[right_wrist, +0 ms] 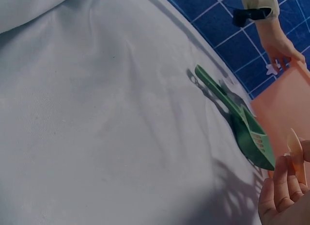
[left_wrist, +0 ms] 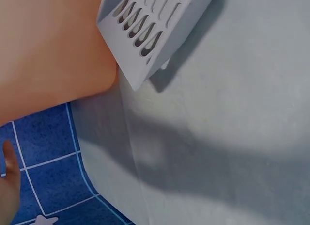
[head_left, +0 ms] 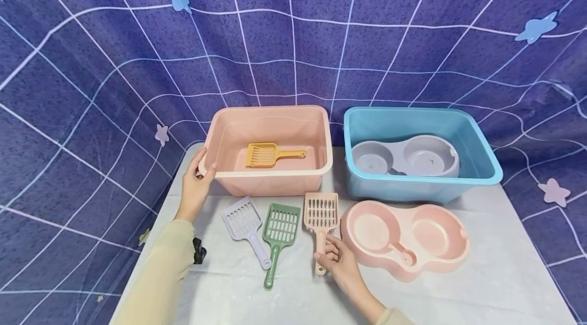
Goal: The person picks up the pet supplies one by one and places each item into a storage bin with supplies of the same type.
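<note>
My right hand (head_left: pixel 340 266) holds the handle of a peach slotted litter scoop (head_left: pixel 321 211), its head pointing at the pink litter box (head_left: pixel 266 186). In the right wrist view, the fingers (right_wrist: pixel 281 184) pinch that handle. At the box's left front corner, my left hand (head_left: pixel 195 185) grips the rim; the right wrist view also shows this hand (right_wrist: pixel 276 43) there. A yellow scoop (head_left: pixel 262 155) lies inside the box. Between my hands are a lavender scoop (head_left: pixel 243 219) and a green scoop (head_left: pixel 281 225), the lavender one showing close up in the left wrist view.
To the right stands a blue litter box (head_left: pixel 422 190) with a grey double bowl (head_left: pixel 398 154) inside. A pink double bowl (head_left: pixel 408 220) sits in front of it, beside my right hand. A purple-blue patterned curtain (head_left: pixel 293 34) hangs behind the white-covered table (head_left: pixel 229 294).
</note>
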Motion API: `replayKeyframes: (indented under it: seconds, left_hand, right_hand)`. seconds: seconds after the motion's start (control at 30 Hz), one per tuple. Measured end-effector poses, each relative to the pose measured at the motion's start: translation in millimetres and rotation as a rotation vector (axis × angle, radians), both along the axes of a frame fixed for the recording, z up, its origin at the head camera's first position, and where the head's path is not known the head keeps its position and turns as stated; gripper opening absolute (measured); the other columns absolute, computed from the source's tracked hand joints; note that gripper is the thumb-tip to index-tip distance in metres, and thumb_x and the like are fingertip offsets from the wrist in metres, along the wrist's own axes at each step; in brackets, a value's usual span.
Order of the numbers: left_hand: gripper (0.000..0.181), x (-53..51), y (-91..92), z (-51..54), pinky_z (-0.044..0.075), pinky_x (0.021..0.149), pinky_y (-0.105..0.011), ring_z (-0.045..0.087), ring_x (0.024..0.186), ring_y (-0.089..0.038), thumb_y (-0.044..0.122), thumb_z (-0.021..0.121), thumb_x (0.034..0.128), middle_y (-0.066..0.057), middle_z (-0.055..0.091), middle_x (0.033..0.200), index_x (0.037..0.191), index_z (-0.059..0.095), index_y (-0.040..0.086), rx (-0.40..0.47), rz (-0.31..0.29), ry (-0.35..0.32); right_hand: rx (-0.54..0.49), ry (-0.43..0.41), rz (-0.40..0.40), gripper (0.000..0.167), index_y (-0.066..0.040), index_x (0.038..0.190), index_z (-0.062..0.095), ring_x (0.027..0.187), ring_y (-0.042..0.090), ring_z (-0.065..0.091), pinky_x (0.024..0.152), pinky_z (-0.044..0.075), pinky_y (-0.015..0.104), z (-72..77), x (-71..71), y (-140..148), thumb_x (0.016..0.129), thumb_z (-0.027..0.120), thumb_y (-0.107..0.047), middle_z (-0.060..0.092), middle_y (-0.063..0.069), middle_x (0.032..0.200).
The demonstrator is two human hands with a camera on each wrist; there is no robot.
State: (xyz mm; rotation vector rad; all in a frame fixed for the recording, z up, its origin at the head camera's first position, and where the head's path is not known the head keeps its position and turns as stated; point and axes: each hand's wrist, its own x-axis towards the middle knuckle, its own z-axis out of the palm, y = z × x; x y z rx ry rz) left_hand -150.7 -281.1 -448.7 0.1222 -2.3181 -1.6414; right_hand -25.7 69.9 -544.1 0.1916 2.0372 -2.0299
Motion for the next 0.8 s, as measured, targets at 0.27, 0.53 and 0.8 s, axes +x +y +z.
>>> replayKeyframes:
  seconds: [0.27, 0.53, 0.8]
  left_hand:
    - [0.058, -0.1, 0.7, 0.3, 0.042, 0.097, -0.027, 0.045, 0.124, -0.025, 0.012, 0.060, 0.0989, -0.009, 0.028, 0.160, 0.151, 0.038, 0.003, 0.001, 0.002, 0.006]
    - [0.059, -0.4, -0.1, 1.0, 0.041, 0.099, -0.023, 0.044, 0.129, -0.025, 0.013, 0.061, 0.0983, -0.003, 0.029, 0.160, 0.151, 0.038, 0.004, 0.014, 0.003, -0.004]
    - [0.059, -0.7, -0.6, -1.1, 0.042, 0.103, -0.034, 0.043, 0.130, -0.026, 0.014, 0.061, 0.0990, -0.005, 0.028, 0.161, 0.152, 0.037, 0.004, 0.005, 0.004, -0.007]
  right_hand:
    - [-0.057, 0.012, 0.000, 0.067, 0.014, 0.142, 0.039, 0.067, 0.006, 0.052, 0.058, 0.046, 0.016, 4.8, 4.9, 2.0, 0.086, 0.073, 0.002, 0.061, 0.006, 0.086]
    - [-0.095, 0.028, -0.010, 0.067, 0.012, 0.141, 0.043, 0.069, 0.008, 0.055, 0.060, 0.048, 0.017, 11.7, 11.1, 4.7, 0.082, 0.075, 0.005, 0.062, 0.009, 0.088]
    - [-0.093, 0.041, -0.020, 0.065, 0.012, 0.139, 0.045, 0.070, 0.008, 0.055, 0.063, 0.049, 0.017, 16.1, 17.0, 7.5, 0.081, 0.074, 0.009, 0.060, 0.010, 0.089]
